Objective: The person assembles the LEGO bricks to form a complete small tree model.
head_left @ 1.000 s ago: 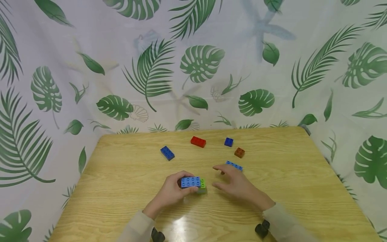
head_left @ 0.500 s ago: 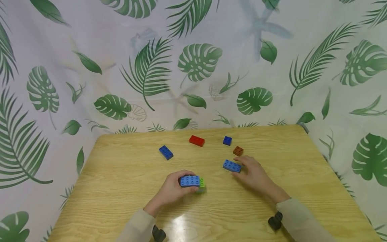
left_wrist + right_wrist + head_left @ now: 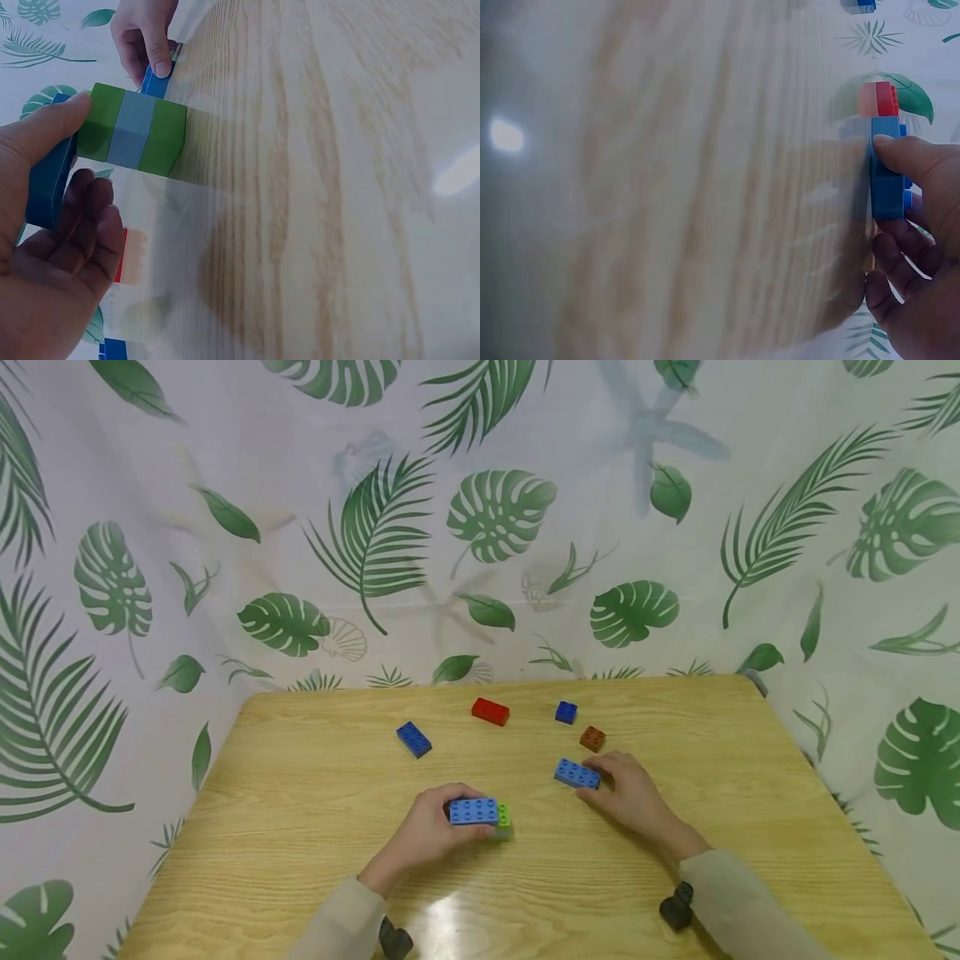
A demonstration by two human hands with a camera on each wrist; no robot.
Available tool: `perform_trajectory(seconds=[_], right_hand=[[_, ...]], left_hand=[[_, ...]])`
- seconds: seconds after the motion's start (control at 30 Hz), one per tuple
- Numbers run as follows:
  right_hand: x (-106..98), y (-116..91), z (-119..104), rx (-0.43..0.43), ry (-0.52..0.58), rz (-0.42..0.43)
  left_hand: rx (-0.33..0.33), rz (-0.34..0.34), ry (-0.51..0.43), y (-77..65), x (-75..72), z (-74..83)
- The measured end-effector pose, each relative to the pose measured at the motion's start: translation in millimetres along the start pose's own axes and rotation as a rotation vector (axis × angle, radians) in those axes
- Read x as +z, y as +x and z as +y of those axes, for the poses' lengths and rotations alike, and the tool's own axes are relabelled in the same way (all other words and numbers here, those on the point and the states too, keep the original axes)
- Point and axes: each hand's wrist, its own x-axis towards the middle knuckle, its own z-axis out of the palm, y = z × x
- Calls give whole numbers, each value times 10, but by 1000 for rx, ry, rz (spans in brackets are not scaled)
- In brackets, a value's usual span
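Note:
Near the middle of the table in the head view, my left hand [image 3: 433, 827] grips a stack of toy building bricks between thumb and fingers. A light blue eight-stud brick [image 3: 473, 811] tops it, offset to the left. Beneath it are green bricks [image 3: 161, 139] with a grey-blue one [image 3: 129, 131] between them, as the left wrist view shows. Farther right, my right hand [image 3: 636, 797] pinches the right end of another light blue eight-stud brick [image 3: 577, 774], which appears to lie on the table with studs up. Its thumb [image 3: 907, 157] presses the brick's near side.
Toward the back of the wooden table [image 3: 315, 793] lie a dark blue long brick [image 3: 414, 739], a red brick [image 3: 491, 712], a small blue brick [image 3: 566, 712] and a small brown brick [image 3: 592, 738]. A leaf-printed cloth [image 3: 420, 568] hangs behind.
My right hand has moved right from beside the stack to the separate light blue brick and now pinches it. The left hand and its stack stay nearly in place.

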Motion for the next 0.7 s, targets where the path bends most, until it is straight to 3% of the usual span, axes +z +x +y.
perform_trajectory(seconds=[0.33,0.7], right_hand=[[-18,-9,-28,-11,38,4],[-115,-40,-249,-69,122,-27]], left_hand=[[1,-4,10,-1,-1,0],[-4,-9,28,4,-2,21]])
